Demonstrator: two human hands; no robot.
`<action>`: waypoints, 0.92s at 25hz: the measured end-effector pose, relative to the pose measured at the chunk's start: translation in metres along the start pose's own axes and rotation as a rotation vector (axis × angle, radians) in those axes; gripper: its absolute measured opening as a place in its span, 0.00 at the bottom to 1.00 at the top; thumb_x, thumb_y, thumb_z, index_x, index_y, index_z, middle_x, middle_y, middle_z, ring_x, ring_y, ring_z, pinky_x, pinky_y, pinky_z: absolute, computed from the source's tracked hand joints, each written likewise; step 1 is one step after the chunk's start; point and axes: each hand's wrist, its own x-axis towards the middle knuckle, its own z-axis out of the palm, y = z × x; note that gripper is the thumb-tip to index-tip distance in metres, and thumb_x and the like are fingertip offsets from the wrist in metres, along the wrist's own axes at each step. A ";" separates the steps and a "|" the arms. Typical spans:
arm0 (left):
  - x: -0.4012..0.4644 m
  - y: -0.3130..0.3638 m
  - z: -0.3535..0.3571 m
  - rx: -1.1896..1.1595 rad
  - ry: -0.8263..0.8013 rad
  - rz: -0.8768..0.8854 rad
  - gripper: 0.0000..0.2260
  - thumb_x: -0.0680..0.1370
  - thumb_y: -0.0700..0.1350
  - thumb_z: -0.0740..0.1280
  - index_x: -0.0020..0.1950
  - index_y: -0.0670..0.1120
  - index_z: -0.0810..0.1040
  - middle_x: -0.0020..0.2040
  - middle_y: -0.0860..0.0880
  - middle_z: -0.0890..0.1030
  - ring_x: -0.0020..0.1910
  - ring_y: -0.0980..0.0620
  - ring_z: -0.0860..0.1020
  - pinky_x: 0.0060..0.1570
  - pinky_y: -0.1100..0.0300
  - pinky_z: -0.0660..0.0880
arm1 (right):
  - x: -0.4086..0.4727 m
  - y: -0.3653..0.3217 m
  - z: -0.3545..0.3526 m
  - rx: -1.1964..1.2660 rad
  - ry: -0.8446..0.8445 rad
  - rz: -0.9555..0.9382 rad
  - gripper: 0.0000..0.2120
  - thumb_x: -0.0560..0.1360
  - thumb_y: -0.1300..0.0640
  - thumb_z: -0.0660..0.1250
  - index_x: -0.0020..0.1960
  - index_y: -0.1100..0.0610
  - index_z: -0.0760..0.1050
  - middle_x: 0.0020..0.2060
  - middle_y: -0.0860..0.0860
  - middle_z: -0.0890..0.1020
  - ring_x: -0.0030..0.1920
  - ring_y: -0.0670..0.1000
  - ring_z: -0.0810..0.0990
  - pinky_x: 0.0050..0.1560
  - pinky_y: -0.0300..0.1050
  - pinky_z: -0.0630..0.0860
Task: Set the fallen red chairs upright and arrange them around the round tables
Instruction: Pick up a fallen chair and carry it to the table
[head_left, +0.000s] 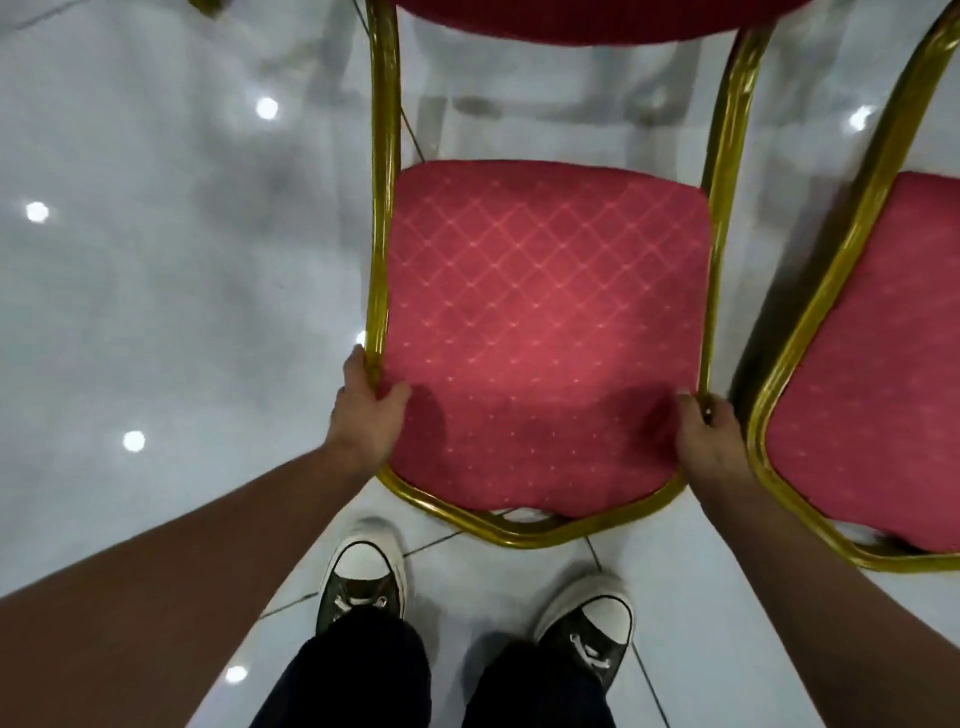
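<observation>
A red chair (545, 322) with a gold metal frame fills the middle of the head view, its diamond-patterned back pad facing me and the seat edge at the top. My left hand (366, 410) grips the left gold rail near the pad's lower corner. My right hand (709, 436) grips the right rail at the matching height. Whether the chair stands on its legs or tilts is unclear from this angle. A second red chair (872, 374) with the same gold frame lies close on the right, cut off by the frame edge.
Glossy white tiled floor (156, 291) with bright light reflections spreads to the left. My two feet in dark sneakers with white toe caps (363, 571) stand just below the chair's curved top rail. No round table is in view.
</observation>
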 end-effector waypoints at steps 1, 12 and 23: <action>0.005 -0.002 0.000 -0.095 -0.016 -0.033 0.28 0.80 0.49 0.66 0.77 0.58 0.58 0.67 0.48 0.76 0.62 0.44 0.77 0.66 0.43 0.73 | 0.007 -0.001 0.000 0.028 -0.032 0.041 0.33 0.79 0.36 0.60 0.76 0.55 0.64 0.70 0.60 0.72 0.67 0.64 0.73 0.69 0.64 0.69; -0.254 0.104 -0.157 0.140 -0.123 -0.144 0.42 0.70 0.48 0.78 0.77 0.59 0.57 0.61 0.47 0.79 0.56 0.43 0.80 0.59 0.47 0.78 | -0.230 -0.088 -0.188 0.087 -0.038 0.094 0.14 0.76 0.49 0.69 0.56 0.54 0.71 0.46 0.53 0.80 0.50 0.58 0.79 0.50 0.46 0.68; -0.509 0.329 -0.341 0.101 0.283 0.026 0.13 0.76 0.40 0.71 0.60 0.46 0.81 0.59 0.42 0.82 0.56 0.41 0.79 0.58 0.51 0.77 | -0.443 -0.320 -0.442 -0.155 -0.242 -0.067 0.12 0.79 0.58 0.67 0.58 0.65 0.79 0.47 0.62 0.81 0.39 0.59 0.81 0.39 0.49 0.78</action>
